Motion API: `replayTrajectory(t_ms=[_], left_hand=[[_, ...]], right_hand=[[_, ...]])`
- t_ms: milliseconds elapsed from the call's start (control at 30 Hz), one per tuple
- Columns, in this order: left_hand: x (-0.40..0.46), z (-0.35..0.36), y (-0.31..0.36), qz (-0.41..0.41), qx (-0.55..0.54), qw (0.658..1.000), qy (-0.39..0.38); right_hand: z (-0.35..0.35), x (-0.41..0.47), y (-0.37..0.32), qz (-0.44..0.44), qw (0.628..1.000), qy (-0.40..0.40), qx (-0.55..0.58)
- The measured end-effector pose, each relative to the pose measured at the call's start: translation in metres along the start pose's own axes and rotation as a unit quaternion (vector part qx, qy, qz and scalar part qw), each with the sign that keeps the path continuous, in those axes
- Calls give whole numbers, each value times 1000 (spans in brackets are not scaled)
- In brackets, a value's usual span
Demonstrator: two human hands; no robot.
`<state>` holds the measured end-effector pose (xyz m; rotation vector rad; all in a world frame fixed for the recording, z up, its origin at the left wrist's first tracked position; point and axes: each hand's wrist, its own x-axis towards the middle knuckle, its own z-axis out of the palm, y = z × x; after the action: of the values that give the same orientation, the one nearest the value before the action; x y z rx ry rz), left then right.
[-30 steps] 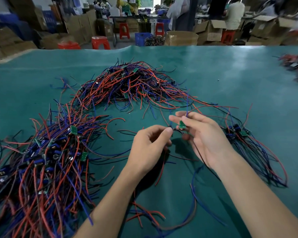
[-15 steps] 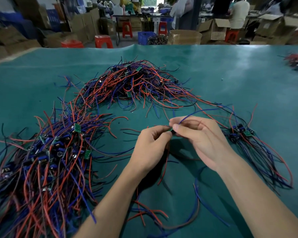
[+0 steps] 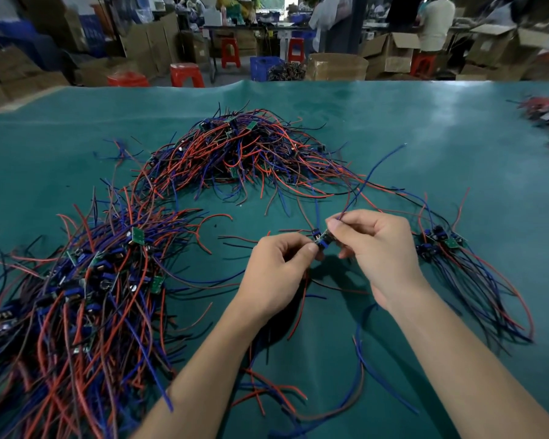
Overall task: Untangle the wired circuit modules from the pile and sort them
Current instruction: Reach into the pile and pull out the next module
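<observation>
module [image 3: 321, 239] pinched between both hands above mat [image 3: 425, 128], centre | long axis tilted, near-left to far-right | blue wire [image 3: 374, 169] rises far-right | left hand [image 3: 276, 274] pinches near end | right hand [image 3: 374, 245] grips far end | pile [image 3: 76, 296] left

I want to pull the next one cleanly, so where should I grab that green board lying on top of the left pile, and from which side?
Pinch the green board by its two long edges, coming straight down from above. It lies flat, face up on top of the left pile, so its edges look reachable. The wires leaving it run into the tangle, so tugging a wire would probably drag its neighbours along.
</observation>
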<state>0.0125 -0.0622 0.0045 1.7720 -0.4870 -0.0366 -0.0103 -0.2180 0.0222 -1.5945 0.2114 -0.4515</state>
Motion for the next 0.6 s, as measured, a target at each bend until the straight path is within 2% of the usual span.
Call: replayTrajectory(t_ms=[133,300,467,533,600], left_hand=[[-1,0,1,-7,12,1000,-14],[-1,1,1,-9,17,1000,-22],[2,1,-3,-18,-1,999,30],[3,0,-6,-29,-23,998,56],[3,2,-6,-26,-28,997,64]], right_hand=[[-15,12,0,-30,994,104,-3],[-38,22,-6,-56,981,187,20],[-62,28,-10,-21,930,347,118],[-56,26,-8,12,940,326,101],[-36,18,-6,37,977,200,62]])
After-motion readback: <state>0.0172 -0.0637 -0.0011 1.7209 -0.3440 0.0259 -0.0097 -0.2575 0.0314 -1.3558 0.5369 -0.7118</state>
